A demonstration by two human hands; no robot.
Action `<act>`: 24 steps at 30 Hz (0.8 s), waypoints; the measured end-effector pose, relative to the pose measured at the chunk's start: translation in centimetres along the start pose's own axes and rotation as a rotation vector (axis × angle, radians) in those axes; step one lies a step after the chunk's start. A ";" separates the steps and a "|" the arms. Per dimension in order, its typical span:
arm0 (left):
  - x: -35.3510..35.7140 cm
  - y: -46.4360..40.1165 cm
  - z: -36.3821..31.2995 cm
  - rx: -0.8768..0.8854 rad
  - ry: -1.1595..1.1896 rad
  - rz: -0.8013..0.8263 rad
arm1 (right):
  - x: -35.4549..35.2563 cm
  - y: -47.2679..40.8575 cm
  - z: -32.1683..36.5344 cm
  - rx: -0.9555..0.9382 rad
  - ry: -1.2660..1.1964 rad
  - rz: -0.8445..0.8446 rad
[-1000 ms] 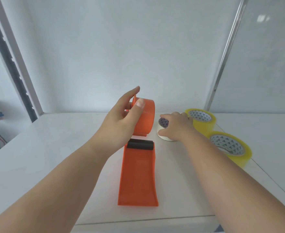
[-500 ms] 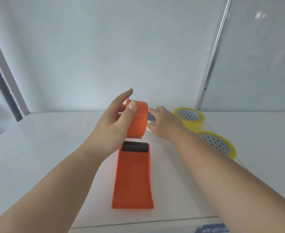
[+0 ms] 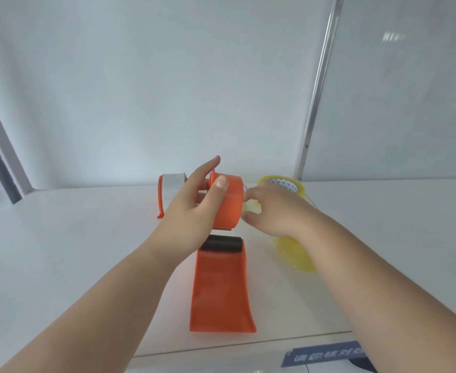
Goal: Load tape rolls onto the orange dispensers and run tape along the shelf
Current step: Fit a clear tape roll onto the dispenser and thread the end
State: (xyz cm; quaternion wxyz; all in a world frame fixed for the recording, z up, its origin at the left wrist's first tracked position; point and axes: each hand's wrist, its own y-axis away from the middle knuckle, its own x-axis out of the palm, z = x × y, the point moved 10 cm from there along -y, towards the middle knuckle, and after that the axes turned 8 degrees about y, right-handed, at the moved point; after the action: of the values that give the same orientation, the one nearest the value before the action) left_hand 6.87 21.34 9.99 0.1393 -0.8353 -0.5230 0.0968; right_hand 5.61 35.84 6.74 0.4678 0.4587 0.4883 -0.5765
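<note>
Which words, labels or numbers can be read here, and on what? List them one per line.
Blue sign at the shelf's front edge: white characters, cut off by the right forearm and too blurred to read.
Far yellow tape roll, inner core: a triangle pattern only, no legible words.
Orange dispenser and its drum, gripped by the left hand: no text visible.
Nothing else carries readable writing.

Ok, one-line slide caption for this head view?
Left hand grips the orange dispenser hub while right hand holds a pale tape roll against it; yellow rolls wait on the white shelf.
</note>
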 end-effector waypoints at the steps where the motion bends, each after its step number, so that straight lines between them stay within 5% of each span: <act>1: 0.2 0.0 0.1 -0.004 -0.007 0.006 | 0.1 0.5 -0.1 0.002 -0.003 0.018; 10: 0.9 0.4 0.5 0.001 -0.026 -0.005 | -1.7 4.8 -3.0 0.092 -0.029 0.084; 16: 0.8 0.8 0.4 0.012 -0.025 -0.026 | 0.1 7.2 -5.3 0.219 0.039 0.325; 24: 0.8 1.2 0.2 0.022 -0.010 -0.028 | 1.6 7.4 -5.6 0.205 -0.001 0.327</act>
State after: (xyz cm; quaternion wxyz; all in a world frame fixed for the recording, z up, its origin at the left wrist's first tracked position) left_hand 8.22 21.60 9.38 0.1476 -0.8258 -0.5341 0.1047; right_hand 13.06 40.65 3.61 0.5061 0.5769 0.3460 -0.5398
